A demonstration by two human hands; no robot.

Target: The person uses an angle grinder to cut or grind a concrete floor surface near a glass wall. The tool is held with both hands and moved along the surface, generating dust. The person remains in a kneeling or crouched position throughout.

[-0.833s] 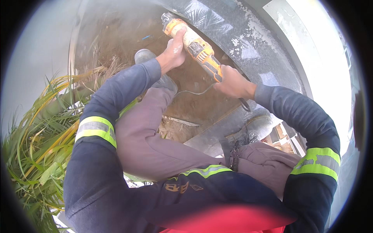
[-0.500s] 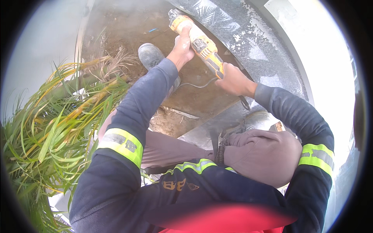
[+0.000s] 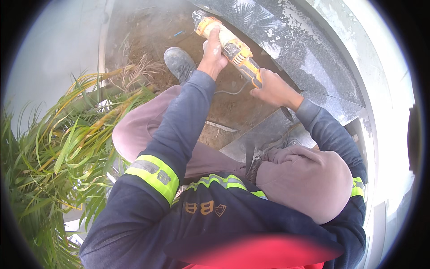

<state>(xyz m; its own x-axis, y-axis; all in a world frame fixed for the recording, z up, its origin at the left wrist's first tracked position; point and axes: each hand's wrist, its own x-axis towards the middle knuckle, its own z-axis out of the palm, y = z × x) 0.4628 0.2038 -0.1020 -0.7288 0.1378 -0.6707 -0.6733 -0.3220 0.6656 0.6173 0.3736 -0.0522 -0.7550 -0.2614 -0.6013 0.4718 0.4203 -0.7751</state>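
Observation:
A yellow and black angle grinder (image 3: 234, 48) is held in both my hands, slanting from upper left to lower right. My left hand (image 3: 213, 54) wraps round its front body near the head. Closed on the rear handle is my right hand (image 3: 274, 88). The grinder's metal head (image 3: 200, 17) is at the lower edge of a dusty grey stone slab (image 3: 291, 40); whether it touches cannot be made out. From the rear of the tool a cord (image 3: 286, 113) hangs beside my right wrist.
Green and yellow long-leaved plants (image 3: 67, 143) crowd the left side. My dusty shoe (image 3: 178, 62) rests on brown soil (image 3: 148, 40). A pale curved wall edge (image 3: 371, 89) bounds the right, and a grey slab (image 3: 251, 134) lies low near my knee. Haze hangs at the upper left.
The view has shifted slightly, and my left knee now shows more. Both hands keep their grip on the grinder, which remains by the slab's edge.

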